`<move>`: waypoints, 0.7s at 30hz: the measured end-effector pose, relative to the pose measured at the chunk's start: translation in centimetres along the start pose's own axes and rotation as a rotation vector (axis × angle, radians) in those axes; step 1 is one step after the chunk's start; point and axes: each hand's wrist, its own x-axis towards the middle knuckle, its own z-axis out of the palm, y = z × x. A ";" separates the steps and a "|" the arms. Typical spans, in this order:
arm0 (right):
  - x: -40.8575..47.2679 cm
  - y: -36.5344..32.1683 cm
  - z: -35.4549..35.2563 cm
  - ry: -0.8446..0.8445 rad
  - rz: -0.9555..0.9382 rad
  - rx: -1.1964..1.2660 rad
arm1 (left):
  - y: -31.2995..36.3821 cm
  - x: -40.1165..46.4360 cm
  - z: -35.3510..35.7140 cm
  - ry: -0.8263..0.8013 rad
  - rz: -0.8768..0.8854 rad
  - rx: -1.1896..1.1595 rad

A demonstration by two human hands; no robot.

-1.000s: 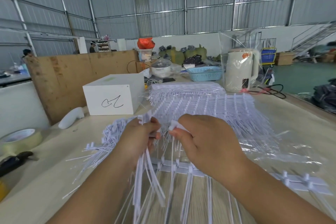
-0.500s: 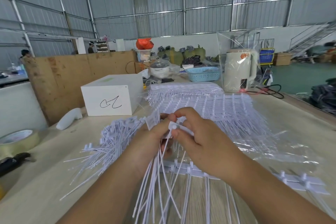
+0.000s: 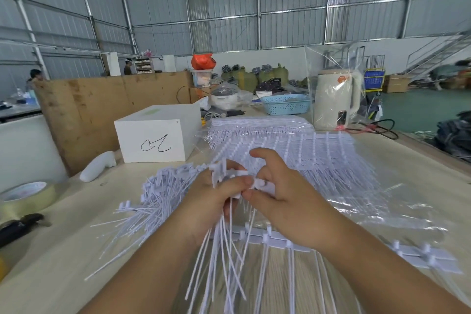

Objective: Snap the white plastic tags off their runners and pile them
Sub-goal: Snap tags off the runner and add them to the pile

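Both hands meet over the middle of the surface (image 3: 420,160), right in the snapping step. The left hand (image 3: 214,201) has its fingers (image 3: 242,182) curled round a bundle of white tags (image 3: 224,250), their thin tails hanging down toward the camera below the grip. The right hand (image 3: 283,191) pinches a tag head (image 3: 260,183) between thumb and bent fingers, its index finger lifted above the pinch, touching the left thumb tip. Whether that head is already free of its runner, I cannot tell; the knuckles hide the joint.

Just left of the left fingers lies the pile of loose tags (image 3: 158,196), fanned across the surface. Below the right wrist sits a runner strip (image 3: 275,237) with tags attached, and beyond the fingers a big stack of unbroken sheets (image 3: 305,155) waits, so the job looks far from done.

Next move, by my reading: a short twist to break the head clean, add it to the bundle, then drop the bundle leftward onto the pile once it is too full to hold.
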 end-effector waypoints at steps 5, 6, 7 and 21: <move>-0.1 0.2 -0.4 -0.002 0.049 0.024 | -0.3 0.3 -0.4 0.080 0.014 -0.014; -0.1 0.1 -0.4 -0.006 0.043 0.029 | -0.4 0.4 -0.4 0.084 0.014 -0.019; -0.1 -0.2 -0.3 -0.003 0.031 0.020 | -0.4 0.5 -0.3 0.086 0.008 -0.039; -0.3 -1.7 0.3 0.184 -0.258 -0.274 | -1.8 2.3 -2.2 0.202 -0.326 -0.154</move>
